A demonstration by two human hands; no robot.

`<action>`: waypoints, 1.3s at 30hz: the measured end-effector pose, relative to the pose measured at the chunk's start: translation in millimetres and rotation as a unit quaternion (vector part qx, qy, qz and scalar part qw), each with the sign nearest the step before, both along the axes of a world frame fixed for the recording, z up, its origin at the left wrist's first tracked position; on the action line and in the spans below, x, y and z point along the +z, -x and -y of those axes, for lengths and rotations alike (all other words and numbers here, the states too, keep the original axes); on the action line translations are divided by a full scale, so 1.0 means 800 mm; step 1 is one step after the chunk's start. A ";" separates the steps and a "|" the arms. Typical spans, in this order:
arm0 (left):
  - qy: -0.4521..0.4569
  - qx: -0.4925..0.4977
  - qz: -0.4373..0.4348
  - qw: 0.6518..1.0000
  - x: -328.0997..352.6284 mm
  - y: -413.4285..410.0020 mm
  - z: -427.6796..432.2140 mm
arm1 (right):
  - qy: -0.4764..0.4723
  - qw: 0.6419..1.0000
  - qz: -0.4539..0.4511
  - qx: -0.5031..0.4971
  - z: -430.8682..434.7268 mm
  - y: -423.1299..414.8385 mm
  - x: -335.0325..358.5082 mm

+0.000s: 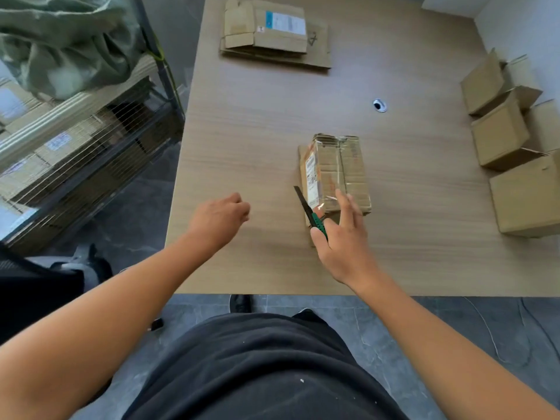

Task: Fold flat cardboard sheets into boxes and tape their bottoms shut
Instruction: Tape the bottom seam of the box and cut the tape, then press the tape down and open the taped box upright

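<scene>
Pinching knife [309, 212] in right grip [342, 247], fingertips [340, 194] on cardboard bundle [333, 171], left grip [218, 218] curled empty

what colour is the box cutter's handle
Green with dark dots; the head view shows the box cutter's handle best.
</scene>
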State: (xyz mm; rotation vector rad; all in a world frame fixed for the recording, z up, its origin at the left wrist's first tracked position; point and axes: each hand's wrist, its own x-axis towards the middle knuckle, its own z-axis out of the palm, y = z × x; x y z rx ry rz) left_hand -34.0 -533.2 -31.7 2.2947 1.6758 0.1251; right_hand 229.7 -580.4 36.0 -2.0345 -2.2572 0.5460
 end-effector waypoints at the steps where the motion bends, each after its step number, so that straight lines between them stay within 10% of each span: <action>1: -0.008 -0.007 -0.006 1.000 -0.013 0.016 0.009 | -0.045 0.999 0.002 0.020 0.007 0.002 -0.009; 17: -0.102 0.080 0.031 0.991 -0.111 0.029 0.079 | -0.109 0.993 0.040 -0.008 0.010 0.097 -0.124; 39: 0.115 0.298 0.101 0.942 -0.079 0.011 0.061 | 0.063 0.998 0.022 0.013 -0.015 0.111 -0.173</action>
